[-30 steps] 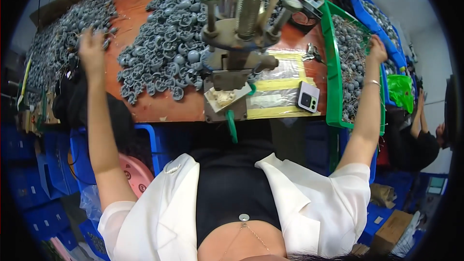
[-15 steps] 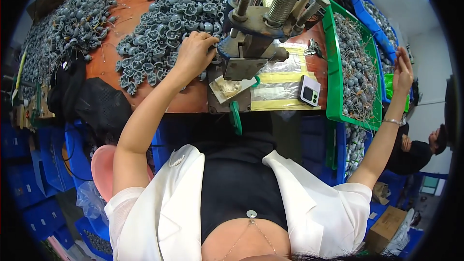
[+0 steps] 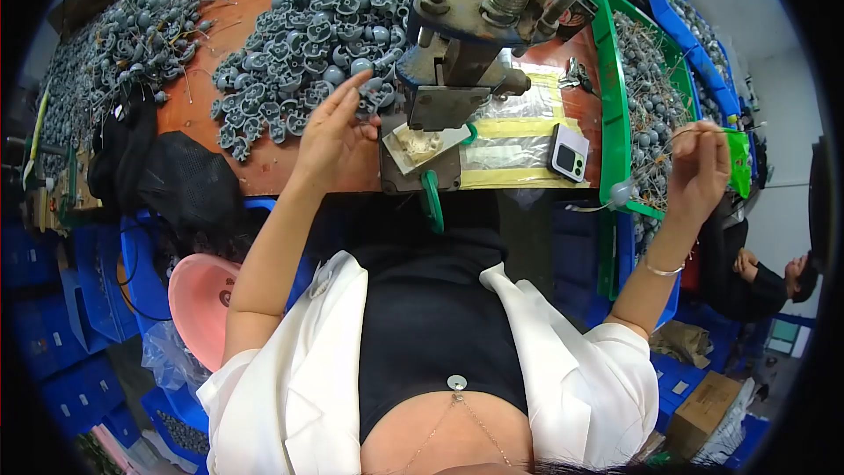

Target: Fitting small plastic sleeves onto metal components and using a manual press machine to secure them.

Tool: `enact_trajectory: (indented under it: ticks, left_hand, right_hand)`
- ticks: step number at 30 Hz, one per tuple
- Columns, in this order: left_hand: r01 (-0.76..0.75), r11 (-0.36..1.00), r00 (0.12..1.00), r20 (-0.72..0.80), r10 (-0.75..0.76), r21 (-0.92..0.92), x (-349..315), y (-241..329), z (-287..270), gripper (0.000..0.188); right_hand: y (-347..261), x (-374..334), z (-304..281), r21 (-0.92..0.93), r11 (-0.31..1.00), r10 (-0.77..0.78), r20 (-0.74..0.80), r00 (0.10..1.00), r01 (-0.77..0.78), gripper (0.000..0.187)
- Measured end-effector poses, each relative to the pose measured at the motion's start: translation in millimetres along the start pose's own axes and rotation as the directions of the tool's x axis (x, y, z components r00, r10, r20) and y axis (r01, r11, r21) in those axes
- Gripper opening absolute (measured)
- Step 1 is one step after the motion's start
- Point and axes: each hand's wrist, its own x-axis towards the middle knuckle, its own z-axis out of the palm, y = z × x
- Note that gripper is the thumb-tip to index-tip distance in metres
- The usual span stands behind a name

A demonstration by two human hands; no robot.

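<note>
My left hand point(image 3: 330, 142) is over the near right edge of a heap of grey plastic shells point(image 3: 303, 48). A grey shell point(image 3: 374, 97) appears to sit between its index finger and thumb, partly merging with the heap behind. At the right, my right hand point(image 3: 699, 171) pinches a thin wire above the green crate. A grey ball with a wire point(image 3: 622, 193) hangs beside that hand. Between the hands stands a metal press point(image 3: 448, 105), its pale fixture block point(image 3: 422, 148) underneath, with a green ring-shaped piece point(image 3: 431, 202) at the table edge.
A green crate point(image 3: 611, 105) holds many wired grey balls. Another heap of wired parts point(image 3: 132, 44) lies at the left beside black mesh fabric point(image 3: 189, 185). A phone point(image 3: 569, 154) and keys point(image 3: 576, 76) rest right of the press. A person point(image 3: 747, 277) is at the far right.
My left hand has drawn back left and nearer from the shell heap. My right hand has come down and inward from beyond the crate, now with a wired grey ball.
</note>
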Motion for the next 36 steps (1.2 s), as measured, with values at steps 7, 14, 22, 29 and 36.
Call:
enact_trajectory:
  ticks: [7, 14, 22, 29, 36]
  left_hand:
    - [-0.497, 0.177, 0.807, 0.378, 0.453, 0.850, -12.8, -33.1, 3.5, 0.055]
    - [-0.494, 0.043, 0.830, 0.457, 0.318, 0.868, -2.5, -41.4, 9.4, 0.036]
    - [-0.544, 0.218, 0.826, 0.471, 0.308, 0.810, -0.2, -37.9, 5.3, 0.031]
    - [-0.408, -0.354, 0.632, 0.540, 0.555, 0.841, 66.0, -0.3, 1.3, 0.023]
    - [-0.462, -0.445, 0.566, 0.641, 0.519, 0.767, 64.2, 6.3, 0.1, 0.019]
  right_hand:
    - [25.0, -50.2, 71.9, 0.142, 0.982, 0.077, 0.299, 0.951, -0.124, 0.009]
    - [33.3, -74.5, 109.2, 0.134, 0.972, 0.148, 0.299, 0.943, -0.195, 0.015]
    - [44.2, -78.4, 113.2, 0.141, 0.989, -0.005, 0.359, 0.933, -0.048, 0.025]
    - [47.3, -94.8, 130.2, 0.106, 0.960, 0.188, 0.440, 0.878, -0.259, 0.023]
    - [51.3, -109.2, 141.6, -0.250, 0.884, 0.461, 0.320, 0.828, -0.395, 0.006]
